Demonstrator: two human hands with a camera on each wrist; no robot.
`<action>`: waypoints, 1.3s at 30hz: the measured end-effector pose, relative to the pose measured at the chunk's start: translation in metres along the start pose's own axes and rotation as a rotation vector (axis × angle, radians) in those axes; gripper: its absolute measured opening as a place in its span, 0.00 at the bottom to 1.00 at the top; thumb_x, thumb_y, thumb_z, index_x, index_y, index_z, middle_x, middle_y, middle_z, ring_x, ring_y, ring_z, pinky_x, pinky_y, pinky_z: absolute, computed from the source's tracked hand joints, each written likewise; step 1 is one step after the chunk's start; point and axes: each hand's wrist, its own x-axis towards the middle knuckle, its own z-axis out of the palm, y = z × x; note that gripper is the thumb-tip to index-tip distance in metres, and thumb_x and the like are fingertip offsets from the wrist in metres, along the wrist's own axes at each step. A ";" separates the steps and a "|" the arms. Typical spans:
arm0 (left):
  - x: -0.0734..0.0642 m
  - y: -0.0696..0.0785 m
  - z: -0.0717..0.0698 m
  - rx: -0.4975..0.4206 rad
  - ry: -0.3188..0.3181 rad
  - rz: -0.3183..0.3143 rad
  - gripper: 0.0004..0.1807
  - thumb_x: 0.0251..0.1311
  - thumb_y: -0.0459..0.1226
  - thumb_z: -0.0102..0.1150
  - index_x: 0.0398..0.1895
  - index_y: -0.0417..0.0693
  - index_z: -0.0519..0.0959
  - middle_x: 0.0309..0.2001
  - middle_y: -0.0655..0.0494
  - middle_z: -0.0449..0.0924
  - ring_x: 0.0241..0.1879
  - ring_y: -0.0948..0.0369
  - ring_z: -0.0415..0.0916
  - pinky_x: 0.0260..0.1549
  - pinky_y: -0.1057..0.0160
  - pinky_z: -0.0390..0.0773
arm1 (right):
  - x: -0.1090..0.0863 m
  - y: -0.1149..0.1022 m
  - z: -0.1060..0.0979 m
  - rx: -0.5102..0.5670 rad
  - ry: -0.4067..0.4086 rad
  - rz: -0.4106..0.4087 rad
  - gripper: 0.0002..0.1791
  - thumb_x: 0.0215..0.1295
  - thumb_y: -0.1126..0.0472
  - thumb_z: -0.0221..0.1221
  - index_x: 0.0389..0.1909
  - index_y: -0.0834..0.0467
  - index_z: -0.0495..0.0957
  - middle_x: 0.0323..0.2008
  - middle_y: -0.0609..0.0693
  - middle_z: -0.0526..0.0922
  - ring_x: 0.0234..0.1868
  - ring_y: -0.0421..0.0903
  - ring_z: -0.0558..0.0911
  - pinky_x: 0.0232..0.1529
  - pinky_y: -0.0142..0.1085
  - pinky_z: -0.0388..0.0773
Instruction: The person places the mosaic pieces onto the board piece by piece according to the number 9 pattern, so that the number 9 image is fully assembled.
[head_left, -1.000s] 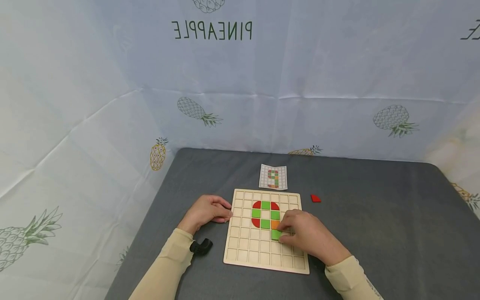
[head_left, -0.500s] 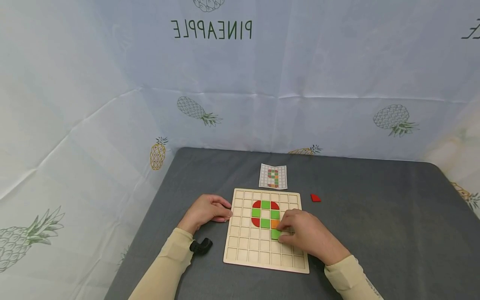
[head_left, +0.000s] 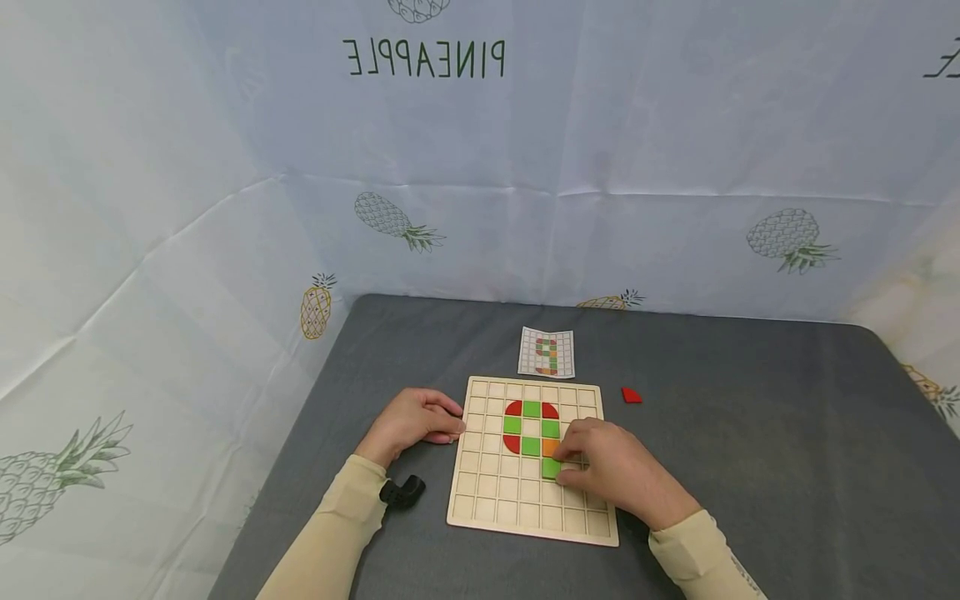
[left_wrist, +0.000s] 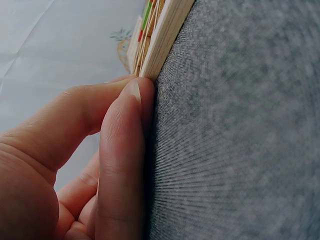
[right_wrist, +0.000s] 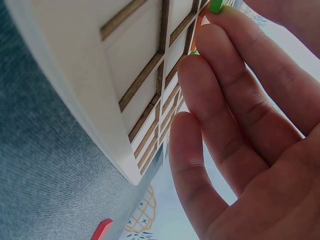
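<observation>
A square wooden grid board (head_left: 495, 487) lies on the table in the head view. Colored tiles sit in its cells: green squares, red quarter-circles and an orange square (head_left: 551, 448). My left hand (head_left: 408, 423) is at the board's left edge; in the left wrist view, thumb and index finger pinch the board's rim (left_wrist: 162, 47). Over the right half of the board, my right hand (head_left: 618, 471) pinches a green square tile (head_left: 551, 468) just below the orange one. A corner of that green tile (right_wrist: 216, 6) shows at the fingertips in the right wrist view.
Behind the board lies a printed pattern card (head_left: 546, 353) with a grid and a colored figure. One loose red quarter-circle tile (head_left: 632, 396) rests on the grey tabletop (head_left: 750, 433) to the board's right. Pineapple-print curtains (head_left: 645, 150) stand behind and at the left.
</observation>
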 end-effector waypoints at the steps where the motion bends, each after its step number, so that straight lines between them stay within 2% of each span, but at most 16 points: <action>1: 0.000 0.000 0.000 0.000 0.001 -0.001 0.16 0.54 0.34 0.83 0.45 0.42 0.90 0.33 0.51 0.92 0.32 0.61 0.91 0.37 0.63 0.92 | 0.000 0.000 0.000 0.000 0.000 0.000 0.09 0.55 0.59 0.80 0.35 0.45 0.93 0.33 0.31 0.83 0.36 0.33 0.77 0.38 0.30 0.80; 19: 0.001 -0.001 -0.001 0.001 -0.007 0.003 0.16 0.54 0.34 0.82 0.45 0.42 0.90 0.32 0.51 0.92 0.32 0.61 0.91 0.37 0.63 0.92 | 0.001 0.001 0.000 0.009 0.004 -0.027 0.09 0.55 0.61 0.79 0.36 0.46 0.93 0.33 0.33 0.83 0.35 0.32 0.77 0.36 0.29 0.79; 30: 0.002 -0.001 -0.001 0.005 -0.009 0.003 0.16 0.54 0.35 0.83 0.45 0.43 0.90 0.32 0.51 0.92 0.32 0.61 0.91 0.36 0.63 0.92 | -0.001 0.000 -0.002 -0.021 0.008 -0.027 0.10 0.55 0.55 0.82 0.38 0.46 0.93 0.34 0.33 0.83 0.36 0.33 0.77 0.37 0.30 0.79; 39: 0.002 -0.001 0.000 0.002 -0.003 0.000 0.15 0.54 0.34 0.83 0.44 0.42 0.90 0.32 0.51 0.92 0.32 0.61 0.91 0.36 0.63 0.92 | -0.002 0.005 -0.004 -0.005 0.013 -0.044 0.08 0.57 0.56 0.80 0.37 0.46 0.93 0.34 0.33 0.84 0.37 0.34 0.79 0.38 0.30 0.80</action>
